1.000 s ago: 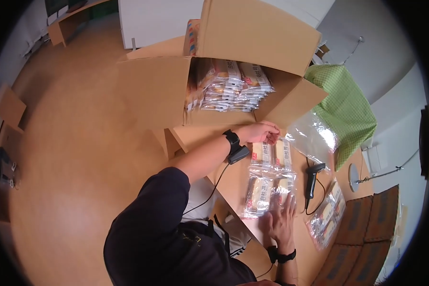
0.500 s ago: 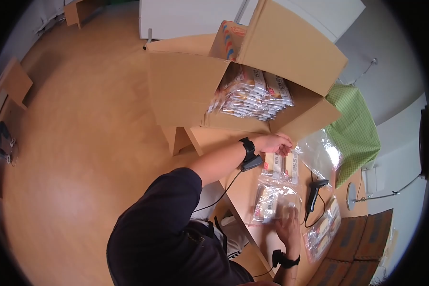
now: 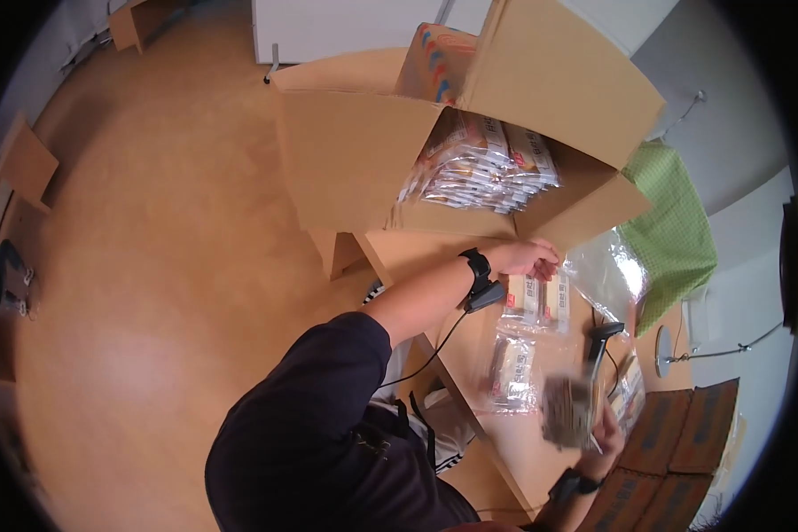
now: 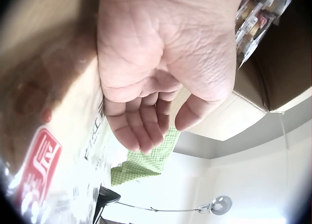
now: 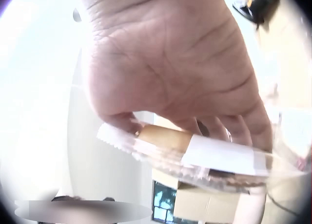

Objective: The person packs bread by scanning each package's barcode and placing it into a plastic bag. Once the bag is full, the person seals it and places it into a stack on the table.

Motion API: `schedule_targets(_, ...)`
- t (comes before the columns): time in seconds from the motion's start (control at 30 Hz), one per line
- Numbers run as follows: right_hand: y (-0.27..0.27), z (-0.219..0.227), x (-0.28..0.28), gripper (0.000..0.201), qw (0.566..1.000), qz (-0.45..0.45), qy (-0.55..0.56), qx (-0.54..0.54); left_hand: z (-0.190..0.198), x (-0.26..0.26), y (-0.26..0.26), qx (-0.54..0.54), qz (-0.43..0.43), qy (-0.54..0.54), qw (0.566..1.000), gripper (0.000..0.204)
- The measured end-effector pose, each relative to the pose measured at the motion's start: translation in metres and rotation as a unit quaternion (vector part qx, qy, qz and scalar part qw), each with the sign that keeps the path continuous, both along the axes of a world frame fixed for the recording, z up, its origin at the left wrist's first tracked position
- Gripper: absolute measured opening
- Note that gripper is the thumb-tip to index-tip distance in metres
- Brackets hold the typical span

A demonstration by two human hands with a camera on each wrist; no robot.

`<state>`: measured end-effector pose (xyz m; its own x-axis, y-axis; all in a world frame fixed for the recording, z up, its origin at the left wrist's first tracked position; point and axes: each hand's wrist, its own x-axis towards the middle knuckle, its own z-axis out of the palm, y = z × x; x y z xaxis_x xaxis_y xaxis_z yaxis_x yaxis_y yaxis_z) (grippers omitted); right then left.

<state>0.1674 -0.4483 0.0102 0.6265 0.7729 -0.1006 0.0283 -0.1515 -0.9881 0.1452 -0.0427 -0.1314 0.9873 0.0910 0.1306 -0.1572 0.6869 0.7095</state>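
Observation:
In the head view, my right hand (image 3: 605,434) grips a clear-wrapped bread packet (image 3: 569,412), tilted and blurred, above the table. The right wrist view shows the thumb and fingers of that hand around the packet (image 5: 219,156) edge-on. My left hand (image 3: 528,257) is beside the upper end of two flat packets (image 3: 523,297), near the open carton. In the left wrist view, the fingers of my left hand (image 4: 161,63) are loosely bent and hold nothing, with a packet (image 4: 73,126) alongside. Another packet (image 3: 512,368) lies below the upper two.
An open carton (image 3: 355,160) holds stacked packets (image 3: 479,173) at the top. A black scanner (image 3: 601,341), a clear plastic bag (image 3: 607,266), and green checked cloth (image 3: 674,230) are to the right. More packets (image 3: 629,390) lie near brown boxes (image 3: 656,430) and a lamp base (image 3: 663,350).
My right hand has picked up the lower right packet and moved rightward with it. My left hand stays by the upper packets. The head view has shifted.

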Motion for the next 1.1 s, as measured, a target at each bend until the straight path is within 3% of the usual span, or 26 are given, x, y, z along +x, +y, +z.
schedule_targets(0.03,0.046,0.019,-0.022,0.091,0.996,0.083,-0.013,-0.016,0.001,0.0,0.0,-0.001,0.004,0.007,1.0,0.01)
schedule_targets(0.1,0.124,0.022,-0.04,0.078,0.939,0.219,0.245,0.101,-0.004,0.003,0.0,-0.003,0.0,-0.005,1.0,0.011)
schedule_targets(0.17,0.187,0.006,-0.038,0.081,0.889,0.333,0.304,0.078,-0.016,0.015,0.004,0.022,0.021,-0.026,0.999,0.012)
schedule_targets(0.2,0.212,0.018,-0.058,0.081,0.897,0.31,0.306,0.08,-0.026,0.027,0.008,0.055,0.042,-0.031,0.997,0.013)
schedule_targets(0.23,0.236,0.031,-0.078,0.081,0.904,0.287,0.306,0.081,-0.041,0.04,0.017,0.036,-0.021,-0.003,0.999,0.014)
schedule_targets(0.3,0.287,0.03,-0.082,0.078,0.907,0.333,0.243,0.09,-0.04,0.039,0.016,0.047,-0.015,-0.014,0.999,0.014)
schedule_targets(0.33,0.307,0.033,-0.09,0.073,0.905,0.315,0.271,0.088,-0.04,0.039,0.015,0.049,-0.012,-0.025,0.998,0.014)
schedule_targets(0.4,0.342,0.033,-0.095,0.066,0.934,0.32,0.137,0.073,-0.04,0.039,0.013,0.053,-0.007,-0.046,0.997,0.015)
schedule_targets(0.43,0.358,0.035,-0.095,0.06,0.95,0.31,-0.017,0.034,-0.039,0.039,0.012,0.054,-0.005,-0.056,0.997,0.015)
schedule_targets(0.47,0.373,0.035,-0.096,0.055,0.942,0.29,-0.17,-0.007,-0.039,0.038,0.011,0.054,-0.003,-0.065,0.996,0.015)
schedule_targets(0.5,0.385,0.033,-0.098,0.055,0.942,0.288,-0.172,-0.003,-0.038,0.038,0.011,0.054,-0.001,-0.073,0.996,0.015)
schedule_targets(0.57,0.403,0.03,-0.106,0.047,0.894,0.192,-0.396,0.087,-0.034,0.033,0.014,0.082,-0.013,-0.077,0.994,0.015)
schedule_targets(0.67,0.419,0.03,-0.115,0.042,0.882,0.148,-0.438,0.093,-0.033,0.033,0.015,0.042,-0.03,-0.058,0.997,0.015)
schedule_targets(0.73,0.42,0.027,-0.122,0.038,0.865,0.13,-0.472,0.112,-0.033,0.03,0.015,0.073,-0.028,-0.033,0.996,0.015)
schedule_targets(0.8,0.418,0.03,-0.13,0.03,0.799,0.075,-0.587,0.107,-0.03,0.024,0.012,0.051,-0.033,-0.061,0.996,0.019)
schedule_targets(0.83,0.417,0.036,-0.134,0.03,0.801,0.073,-0.585,0.106,-0.031,0.025,0.012,0.051,-0.035,-0.059,0.996,0.019)
schedule_targets(0.9,0.419,0.05,-0.139,0.024,0.772,0.106,-0.627,-0.028,-0.034,0.029,0.012,0.03,-0.047,-0.041,0.998,0.017)
schedule_targets(1.03,0.44,0.052,-0.137,0.021,0.759,0.105,-0.642,-0.006,-0.029,0.028,0.015,0.055,-0.059,-0.043,0.996,0.014)
schedule_targets(1.1,0.46,0.032,-0.128,0.024,0.638,0.029,-0.751,0.166,-0.034,0.034,0.018,0.076,-0.056,-0.04,0.995,0.014)
